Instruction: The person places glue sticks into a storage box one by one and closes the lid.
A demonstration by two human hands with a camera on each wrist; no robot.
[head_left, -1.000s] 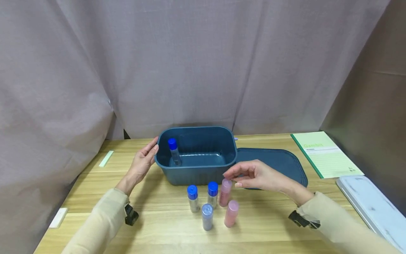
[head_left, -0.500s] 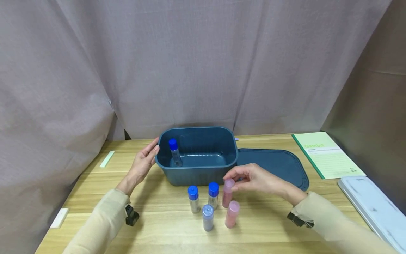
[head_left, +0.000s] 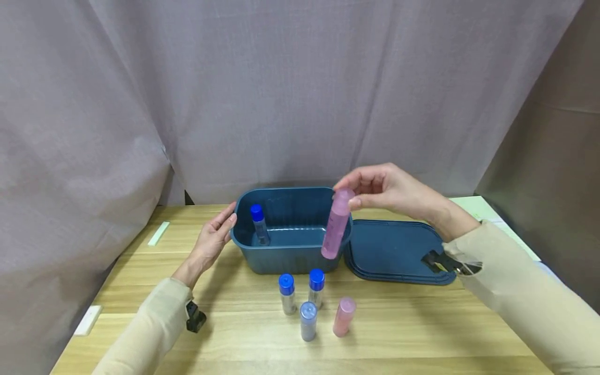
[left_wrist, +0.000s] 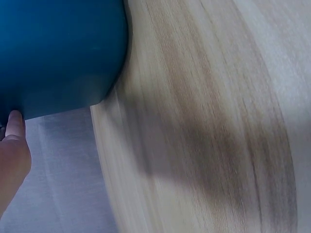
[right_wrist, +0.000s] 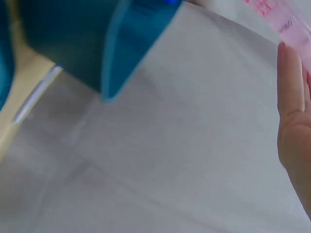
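My right hand (head_left: 375, 188) pinches the cap of a pink tube (head_left: 335, 225) and holds it in the air over the right end of the dark blue tub (head_left: 290, 254); the tube hangs slightly tilted. In the right wrist view a finger (right_wrist: 291, 97) lies beside the pink tube (right_wrist: 286, 19). My left hand (head_left: 213, 237) rests with straight fingers against the tub's left end, and its fingertip (left_wrist: 14, 124) touches the blue wall (left_wrist: 58, 53). One blue-capped vial (head_left: 259, 224) stands inside the tub.
In front of the tub stand two blue-capped vials (head_left: 287, 294) (head_left: 316, 287), a pale-capped vial (head_left: 307, 321) and another pink tube (head_left: 344, 316). The tub's lid (head_left: 396, 252) lies flat to its right. A green label (head_left: 157, 234) and a white block (head_left: 87, 321) lie at the left.
My right hand has closed on the pink tube's cap and lifted it from the table up over the tub's right end. The left hand has stayed against the tub.
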